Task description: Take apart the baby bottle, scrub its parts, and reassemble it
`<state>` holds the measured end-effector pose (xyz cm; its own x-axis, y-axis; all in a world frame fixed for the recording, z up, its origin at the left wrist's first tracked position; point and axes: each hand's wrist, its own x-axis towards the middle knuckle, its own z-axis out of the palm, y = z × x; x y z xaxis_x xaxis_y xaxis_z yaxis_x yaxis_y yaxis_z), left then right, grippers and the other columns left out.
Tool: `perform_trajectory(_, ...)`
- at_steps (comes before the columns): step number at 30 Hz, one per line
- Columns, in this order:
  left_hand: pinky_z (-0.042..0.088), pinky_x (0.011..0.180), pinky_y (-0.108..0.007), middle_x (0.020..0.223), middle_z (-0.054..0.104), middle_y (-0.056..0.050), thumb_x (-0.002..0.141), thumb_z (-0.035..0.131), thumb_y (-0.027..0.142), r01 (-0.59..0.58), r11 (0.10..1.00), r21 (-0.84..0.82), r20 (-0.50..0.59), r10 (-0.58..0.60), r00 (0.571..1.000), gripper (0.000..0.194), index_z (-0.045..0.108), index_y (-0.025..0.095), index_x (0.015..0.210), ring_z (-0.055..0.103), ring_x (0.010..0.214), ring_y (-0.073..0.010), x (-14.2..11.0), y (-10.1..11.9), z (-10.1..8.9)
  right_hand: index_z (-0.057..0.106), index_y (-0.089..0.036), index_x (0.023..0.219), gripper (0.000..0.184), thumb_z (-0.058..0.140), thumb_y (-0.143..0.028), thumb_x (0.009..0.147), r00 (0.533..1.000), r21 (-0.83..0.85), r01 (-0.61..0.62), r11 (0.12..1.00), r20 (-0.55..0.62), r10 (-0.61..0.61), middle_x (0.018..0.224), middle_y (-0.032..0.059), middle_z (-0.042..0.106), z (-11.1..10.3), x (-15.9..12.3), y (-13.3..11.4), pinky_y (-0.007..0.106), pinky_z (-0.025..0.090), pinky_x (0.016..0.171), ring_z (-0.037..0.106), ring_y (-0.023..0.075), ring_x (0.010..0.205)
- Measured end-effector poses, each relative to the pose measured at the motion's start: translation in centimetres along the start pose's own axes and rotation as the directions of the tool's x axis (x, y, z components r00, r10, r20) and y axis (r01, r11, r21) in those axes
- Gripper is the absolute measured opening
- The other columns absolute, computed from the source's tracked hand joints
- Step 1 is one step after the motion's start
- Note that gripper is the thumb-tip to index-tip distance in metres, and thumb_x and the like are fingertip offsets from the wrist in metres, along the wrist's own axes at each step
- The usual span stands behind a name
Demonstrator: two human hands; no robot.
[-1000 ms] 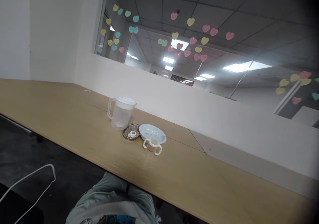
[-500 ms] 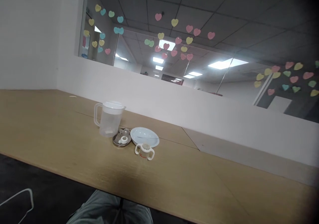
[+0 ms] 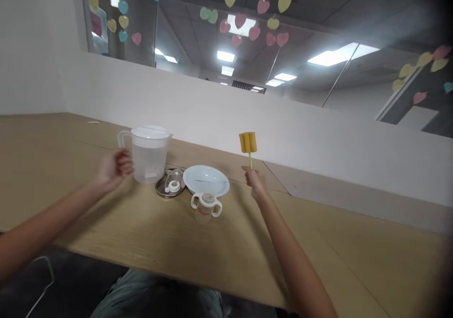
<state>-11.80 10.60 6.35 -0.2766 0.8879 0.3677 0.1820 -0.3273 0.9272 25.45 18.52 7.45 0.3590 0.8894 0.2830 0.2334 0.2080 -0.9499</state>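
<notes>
My right hand [image 3: 255,182] holds up a sponge brush [image 3: 248,142], with a yellow head and a thin pale green handle, to the right of the white bowl [image 3: 206,179]. My left hand [image 3: 120,164], slightly blurred, has curled fingers in front of the lower handle of a translucent plastic jug [image 3: 149,160]; nothing shows in its grip. A clear baby bottle [image 3: 203,212] with a white two-handled ring stands upright before the bowl. Between jug and bowl, a small metal tray [image 3: 165,193] bears clear and white bottle parts [image 3: 173,186].
The wooden table [image 3: 170,242] runs along a white wall [image 3: 198,115] below a window with heart-shaped stickers. A small pale flat piece [image 3: 93,122] lies at the far left. The table's near edge is just above my legs [image 3: 155,294].
Both my hands have come into view, the right one with the sponge brush. The camera has tilted down and closer. The jug, tray, bowl and bottle keep their places on the table.
</notes>
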Motion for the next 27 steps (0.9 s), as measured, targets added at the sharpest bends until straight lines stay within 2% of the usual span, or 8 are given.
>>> perform_trajectory(2, 0.035, 0.045, -0.020, 0.055, 0.044, 0.004, 0.088, 0.042, 0.040, 0.025, 1.000, -0.005, 0.071, -0.025, 0.997, 0.033, 0.056, 0.011, 0.077, 0.040, 0.046, -0.0072, -0.3, -1.4, 3.6, 0.049, -0.015, 0.059, 0.022, 0.062, -0.026, 0.072, 0.999, -0.008, -0.025, 1.000, 0.040, 0.025, 0.047, -0.0070, 0.039, 1.1, -1.1, 1.5, 0.020, 0.024, 0.039, 0.032, 0.0056, 0.040)
perform_trajectory(4, 0.037, 0.051, -0.023, 0.058, 0.049, 0.003, 0.081, 0.051, 0.042, -0.045, 0.999, 0.012, 0.151, 0.042, 0.988, 0.030, 0.058, 0.014, 0.075, 0.045, 0.053, -0.0098, -1.1, -2.3, 7.3, 0.047, -0.017, 0.054, 0.024, 0.062, -0.029, 0.068, 0.999, -0.017, -0.006, 1.000, 0.049, 0.007, 0.045, -0.0061, 0.040, 1.9, -2.0, 2.6, 0.022, 0.023, 0.040, 0.032, 0.0070, 0.041)
perform_trajectory(7, 0.041, 0.078, -0.031, 0.088, 0.062, -0.003, 0.081, 0.051, 0.046, -0.444, 0.879, 0.172, 0.382, 0.356, 0.853, 0.034, 0.060, 0.018, 0.097, 0.054, 0.084, -0.0183, -2.8, -2.9, 11.5, 0.042, -0.019, 0.048, 0.030, 0.062, -0.035, 0.063, 0.996, -0.033, 0.061, 0.998, 0.061, -0.058, 0.044, -0.0064, 0.038, 1.9, -2.9, 4.0, 0.023, 0.023, 0.044, 0.032, 0.0085, 0.044)
perform_trajectory(10, 0.037, 0.091, -0.038, 0.111, 0.059, -0.008, 0.076, 0.057, 0.053, -0.582, 0.771, 0.260, 0.565, 0.367, 0.739, 0.055, 0.051, 0.021, 0.120, 0.051, 0.102, -0.0250, -4.3, -3.5, 13.6, 0.039, -0.020, 0.048, 0.031, 0.057, -0.040, 0.065, 0.992, -0.041, 0.126, 0.991, 0.036, -0.124, 0.045, -0.0064, 0.035, 1.2, -3.5, 4.8, 0.023, 0.025, 0.047, 0.032, 0.0099, 0.048)
perform_trajectory(16, 0.040, 0.090, -0.038, 0.112, 0.060, -0.008, 0.069, 0.064, 0.057, -0.542, 0.785, 0.299, 0.569, 0.309, 0.762, 0.064, 0.053, 0.021, 0.120, 0.052, 0.104, -0.0269, -5.6, -4.8, 15.3, 0.046, -0.019, 0.059, 0.028, 0.049, -0.044, 0.071, 0.972, 0.018, 0.233, 0.972, -0.029, -0.232, 0.055, -0.0047, 0.042, 1.1, -4.6, 4.7, 0.023, 0.032, 0.056, 0.038, 0.0114, 0.055)
perform_trajectory(21, 0.045, 0.084, -0.034, 0.101, 0.065, -0.004, 0.060, 0.073, 0.052, -0.493, 0.842, 0.220, 0.603, 0.280, 0.747, 0.054, 0.063, 0.023, 0.105, 0.057, 0.095, -0.0241, -5.9, -3.1, 14.9, 0.051, -0.017, 0.066, 0.029, 0.048, -0.045, 0.076, 0.943, 0.013, 0.330, 0.944, -0.053, -0.329, 0.058, -0.0031, 0.045, 1.6, -5.7, 4.1, 0.023, 0.034, 0.057, 0.042, 0.0125, 0.056)
perform_trajectory(24, 0.046, 0.085, -0.031, 0.109, 0.064, -0.004, 0.061, 0.073, 0.049, -0.391, 0.906, 0.162, 0.513, 0.261, 0.818, 0.057, 0.062, 0.020, 0.108, 0.059, 0.097, -0.0228, -5.2, -0.7, 13.9, 0.055, -0.016, 0.077, 0.027, 0.046, -0.041, 0.082, 0.867, -0.069, 0.482, 0.873, -0.110, -0.487, 0.064, -0.0005, 0.052, 1.6, -6.5, 4.0, 0.023, 0.036, 0.059, 0.046, 0.0130, 0.059)
perform_trajectory(27, 0.046, 0.086, -0.030, 0.110, 0.064, -0.003, 0.063, 0.071, 0.051, -0.429, 0.879, 0.208, 0.417, 0.317, 0.852, 0.058, 0.060, 0.021, 0.111, 0.060, 0.098, -0.0223, -3.0, 1.7, 12.9, 0.056, -0.016, 0.085, 0.028, 0.038, -0.036, 0.089, 0.746, -0.168, 0.633, 0.756, -0.129, -0.653, 0.072, 0.0027, 0.058, 1.5, -7.0, 4.0, 0.023, 0.038, 0.062, 0.050, 0.0133, 0.063)
